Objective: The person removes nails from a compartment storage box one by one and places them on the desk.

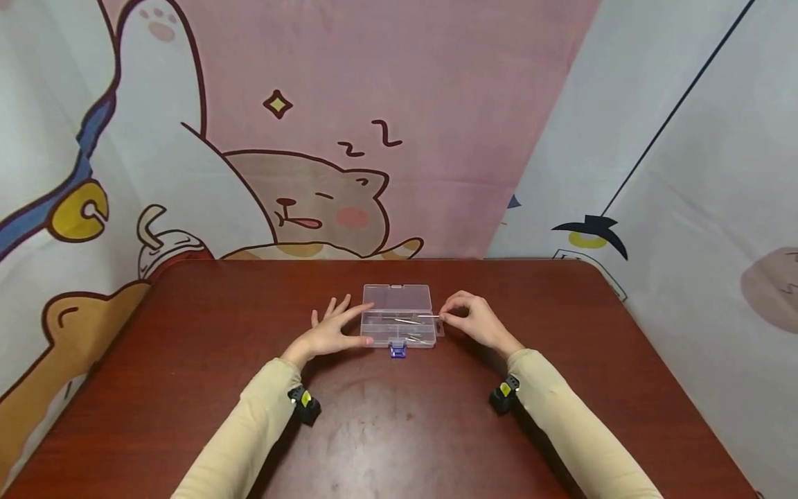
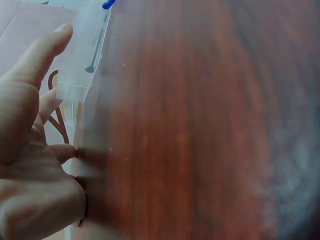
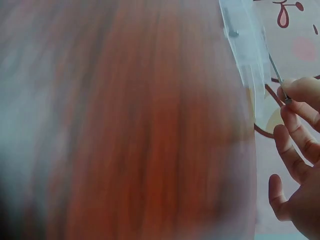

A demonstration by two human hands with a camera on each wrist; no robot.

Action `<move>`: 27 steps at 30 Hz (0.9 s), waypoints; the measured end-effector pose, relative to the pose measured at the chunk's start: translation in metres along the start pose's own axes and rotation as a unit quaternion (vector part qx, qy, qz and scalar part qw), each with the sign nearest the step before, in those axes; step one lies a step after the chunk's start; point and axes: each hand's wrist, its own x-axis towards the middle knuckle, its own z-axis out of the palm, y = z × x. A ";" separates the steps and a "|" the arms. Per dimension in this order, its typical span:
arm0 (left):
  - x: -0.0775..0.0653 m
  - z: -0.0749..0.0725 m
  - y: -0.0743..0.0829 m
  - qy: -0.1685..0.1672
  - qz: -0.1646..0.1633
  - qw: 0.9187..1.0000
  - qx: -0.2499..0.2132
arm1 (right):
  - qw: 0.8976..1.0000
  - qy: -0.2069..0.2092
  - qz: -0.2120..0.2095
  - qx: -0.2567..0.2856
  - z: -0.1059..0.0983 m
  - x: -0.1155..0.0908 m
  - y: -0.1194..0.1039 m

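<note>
A clear plastic compartment box (image 1: 382, 331) sits on the table with its lid (image 1: 397, 297) tipped back. Several nails lie inside, and one nail (image 2: 95, 52) with a flat head shows through its wall. My left hand (image 1: 327, 337) is at the box's left end, thumb by the front corner and forefinger reaching toward the hinge side, both fairly straight. At the right end, my right hand (image 1: 476, 322) pinches a long thin nail (image 3: 276, 70) near its head between thumb and forefinger. That nail points left over the back compartment.
The box's blue latch (image 1: 397, 351) hangs at its front edge. Reddish-brown table (image 1: 399, 430) surface surrounds the box. A cartoon-printed cloth (image 1: 436, 125) hangs behind the table's back edge. Each sleeved wrist carries a small black camera (image 1: 305, 405).
</note>
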 end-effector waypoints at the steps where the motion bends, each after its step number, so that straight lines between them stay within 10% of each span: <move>1: 0.000 -0.001 0.000 0.000 0.000 1.000 -0.001 | 1.000 0.002 -0.001 -0.001 -0.002 0.000 0.001; 27: -0.001 -0.001 0.002 -0.001 -0.005 1.000 0.005 | 0.998 0.001 0.050 -0.049 -0.047 -0.027 0.029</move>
